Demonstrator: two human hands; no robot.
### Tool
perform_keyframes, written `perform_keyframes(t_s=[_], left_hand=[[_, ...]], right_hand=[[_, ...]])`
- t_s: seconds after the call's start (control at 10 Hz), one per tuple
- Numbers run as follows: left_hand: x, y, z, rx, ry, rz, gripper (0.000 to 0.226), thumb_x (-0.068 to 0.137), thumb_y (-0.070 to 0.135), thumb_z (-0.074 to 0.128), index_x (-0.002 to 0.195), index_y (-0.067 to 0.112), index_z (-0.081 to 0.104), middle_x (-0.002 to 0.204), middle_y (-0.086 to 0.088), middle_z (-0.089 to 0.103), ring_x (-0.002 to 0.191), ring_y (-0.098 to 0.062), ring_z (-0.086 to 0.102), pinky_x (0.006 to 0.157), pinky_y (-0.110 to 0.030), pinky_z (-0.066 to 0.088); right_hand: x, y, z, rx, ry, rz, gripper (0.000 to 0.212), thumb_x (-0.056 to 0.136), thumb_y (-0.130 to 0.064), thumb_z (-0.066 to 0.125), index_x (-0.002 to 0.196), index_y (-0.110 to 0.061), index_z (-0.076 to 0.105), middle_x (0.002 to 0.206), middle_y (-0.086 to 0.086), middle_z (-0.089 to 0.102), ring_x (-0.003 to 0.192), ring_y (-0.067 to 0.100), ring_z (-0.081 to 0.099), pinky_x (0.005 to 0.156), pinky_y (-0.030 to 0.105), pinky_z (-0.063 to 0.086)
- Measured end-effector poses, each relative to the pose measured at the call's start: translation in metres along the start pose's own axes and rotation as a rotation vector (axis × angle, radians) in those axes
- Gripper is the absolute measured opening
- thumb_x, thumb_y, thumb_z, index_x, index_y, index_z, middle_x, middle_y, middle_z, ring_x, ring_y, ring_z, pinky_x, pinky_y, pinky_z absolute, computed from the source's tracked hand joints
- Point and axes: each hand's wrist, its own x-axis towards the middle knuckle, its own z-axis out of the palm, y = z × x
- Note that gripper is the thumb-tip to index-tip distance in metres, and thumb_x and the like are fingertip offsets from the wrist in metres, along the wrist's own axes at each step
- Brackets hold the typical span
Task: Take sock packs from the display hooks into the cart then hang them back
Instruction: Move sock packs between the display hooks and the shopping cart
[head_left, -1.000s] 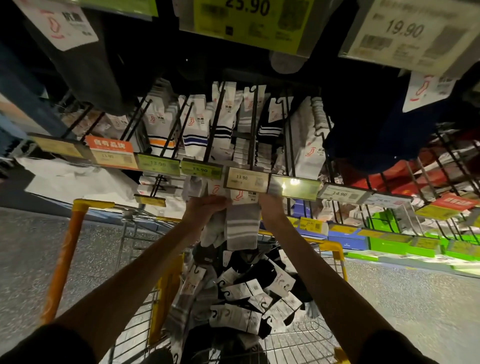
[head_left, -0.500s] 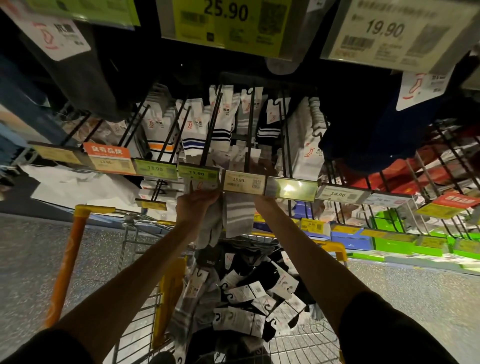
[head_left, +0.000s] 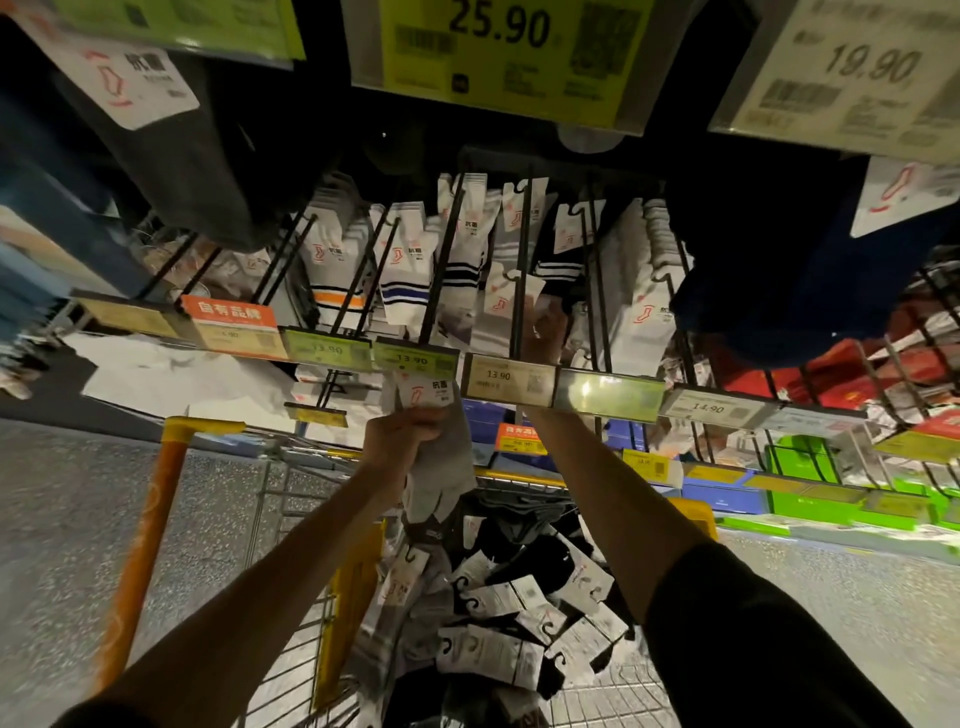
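Observation:
My left hand (head_left: 400, 441) grips a grey sock pack (head_left: 441, 478) by its white card, just under the row of price tags (head_left: 511, 375). My right hand (head_left: 550, 330) has reached past the tags, and its fingers are partly hidden behind them. It holds a second pack (head_left: 501, 304) with a white card against a black display hook (head_left: 521, 244). Below both arms stands the wire cart (head_left: 519, 475) with yellow trim. Several sock packs (head_left: 498, 603), black and grey, lie piled in it.
More hooks with white striped sock packs (head_left: 405, 270) run left and right of the one I reach for. Large price signs (head_left: 498, 47) hang overhead. The cart's orange side bar (head_left: 150, 525) is at left. Green and blue boxes (head_left: 810, 493) fill the lower shelf at right.
My right hand has gone up from below the price tags to behind them, taking its pack along the hook. The left hand has stayed under the tags with the grey pack.

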Motion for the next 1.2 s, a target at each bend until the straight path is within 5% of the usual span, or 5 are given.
perform_keyframes(t_s=[0.5,0.6,0.9,1.1,1.2], left_hand=[[-0.059,-0.032,-0.005,0.134,-0.399,0.194,0.066,0.083,-0.016,0.05,0.131,0.028,0.057,0.123,-0.001,0.061,0.117,-0.023,0.054,0.097,-0.042,0.049],[-0.075,-0.041,-0.008,0.124,-0.457,0.243,0.092,0.084,-0.025,0.049,0.15,0.034,0.024,0.133,0.001,0.055,0.122,-0.02,0.054,0.092,-0.037,0.054],[-0.112,-0.058,-0.017,0.204,-0.549,0.27,0.104,0.077,-0.023,0.065,0.154,0.032,0.023,0.14,-0.011,0.057,0.108,-0.012,0.067,0.083,-0.045,0.06],[-0.154,-0.058,-0.007,0.268,-0.507,0.334,0.097,0.08,-0.022,0.064,0.15,0.031,0.024,0.127,-0.027,0.06,0.057,-0.006,0.064,0.043,-0.019,0.045],[-0.175,-0.057,0.003,0.255,-0.501,0.394,0.097,0.082,-0.021,0.063,0.153,0.029,0.02,0.13,-0.028,0.058,0.092,-0.037,0.067,0.046,-0.016,0.045]], right_hand=[[-0.054,0.061,0.045,0.005,0.108,-0.287,0.026,0.096,-0.016,0.06,0.112,0.004,0.063,0.102,0.019,0.069,0.081,0.016,0.063,0.065,0.019,0.049],[-0.078,0.07,0.038,0.084,0.109,-0.317,0.024,0.095,-0.007,0.059,0.114,0.007,0.062,0.102,0.011,0.07,0.078,0.002,0.066,0.066,0.014,0.05],[-0.142,0.085,0.028,0.203,0.174,-0.266,0.017,0.091,-0.019,0.068,0.104,-0.018,0.057,0.1,0.008,0.071,0.085,0.025,0.066,0.073,0.041,0.055],[-0.17,0.096,0.012,0.252,0.146,-0.319,0.031,0.092,-0.012,0.065,0.118,-0.008,0.049,0.101,0.003,0.069,0.088,0.015,0.068,0.071,0.029,0.059],[-0.186,0.097,-0.005,0.269,0.123,-0.352,0.022,0.093,-0.009,0.063,0.111,-0.015,0.053,0.098,-0.004,0.069,0.085,0.006,0.068,0.074,0.027,0.057]])
